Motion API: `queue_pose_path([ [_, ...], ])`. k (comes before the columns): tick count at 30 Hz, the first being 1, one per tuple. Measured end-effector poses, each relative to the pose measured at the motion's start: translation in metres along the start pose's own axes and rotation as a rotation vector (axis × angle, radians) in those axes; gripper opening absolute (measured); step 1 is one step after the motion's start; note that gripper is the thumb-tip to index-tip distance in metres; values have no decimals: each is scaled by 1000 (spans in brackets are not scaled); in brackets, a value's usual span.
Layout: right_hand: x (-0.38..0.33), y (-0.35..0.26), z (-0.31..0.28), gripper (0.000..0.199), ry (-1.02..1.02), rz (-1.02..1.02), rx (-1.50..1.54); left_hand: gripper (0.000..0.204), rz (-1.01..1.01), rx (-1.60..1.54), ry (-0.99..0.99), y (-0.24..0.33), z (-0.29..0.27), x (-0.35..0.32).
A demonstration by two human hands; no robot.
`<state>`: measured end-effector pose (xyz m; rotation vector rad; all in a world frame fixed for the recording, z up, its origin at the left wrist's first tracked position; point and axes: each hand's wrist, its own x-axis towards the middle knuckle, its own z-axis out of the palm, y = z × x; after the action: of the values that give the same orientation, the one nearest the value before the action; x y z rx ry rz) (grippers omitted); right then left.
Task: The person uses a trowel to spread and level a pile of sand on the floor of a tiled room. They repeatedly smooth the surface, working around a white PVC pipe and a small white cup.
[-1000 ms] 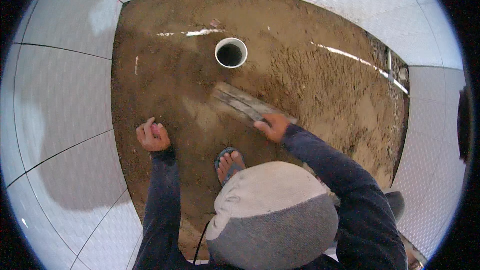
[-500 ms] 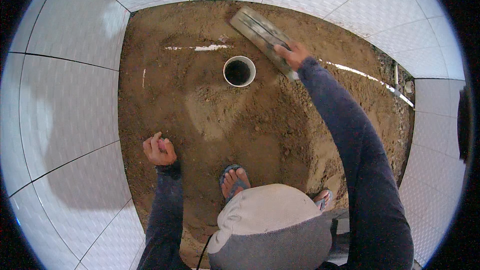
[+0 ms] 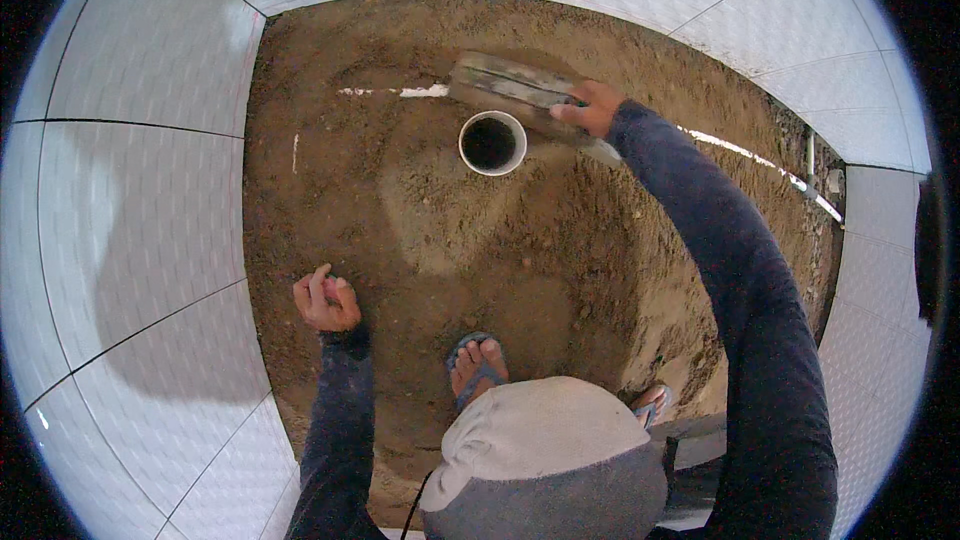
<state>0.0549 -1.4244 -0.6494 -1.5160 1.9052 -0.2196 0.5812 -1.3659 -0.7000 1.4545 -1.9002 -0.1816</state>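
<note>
My right hand point(image 3: 592, 108) is closed around the handle of a long rectangular float point(image 3: 500, 79), smeared with grey-brown dirt. The float lies slantwise on the brown earth floor, just beyond a white open-ended pipe point(image 3: 492, 143) with a dark inside. Its blade runs close along the pipe's far rim; whether they touch I cannot tell. At the left, my left hand point(image 3: 326, 304) hovers low over the earth with its fingers curled around a small pink thing point(image 3: 331, 287), mostly hidden by the fingers.
White textured tile walls point(image 3: 150, 210) enclose the earth floor point(image 3: 330, 200). A thin white pipe point(image 3: 740, 152), partly buried, crosses the soil and shows again as a white strip point(image 3: 424, 91) at left. My sandalled foot point(image 3: 476, 368) stands nearer, with rougher soil to its right.
My right hand has swung the float's far end nearer and turned it flatter across, behind the upright pipe. My left hand stays about where it was, still curled. The whole view has shifted slightly.
</note>
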Motion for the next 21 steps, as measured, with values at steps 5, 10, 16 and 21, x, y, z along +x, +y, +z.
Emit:
queue_pose_path([
  [5, -80, 117, 25, 71, 114, -20, 12, 26, 59, 52, 41, 6, 2, 3],
  [10, -90, 47, -4, 59, 397, -129, -162, 26, 56, 23, 59, 4, -1, 1],
  [16, 13, -39, -21, 47, 482, 83, -466, 27, 8, 14, 36, 0, 4, -2],
  [21, 14, -27, 2, 42, 380, -142, -556, 28, -34, 49, -16, -5, 1, -5],
])
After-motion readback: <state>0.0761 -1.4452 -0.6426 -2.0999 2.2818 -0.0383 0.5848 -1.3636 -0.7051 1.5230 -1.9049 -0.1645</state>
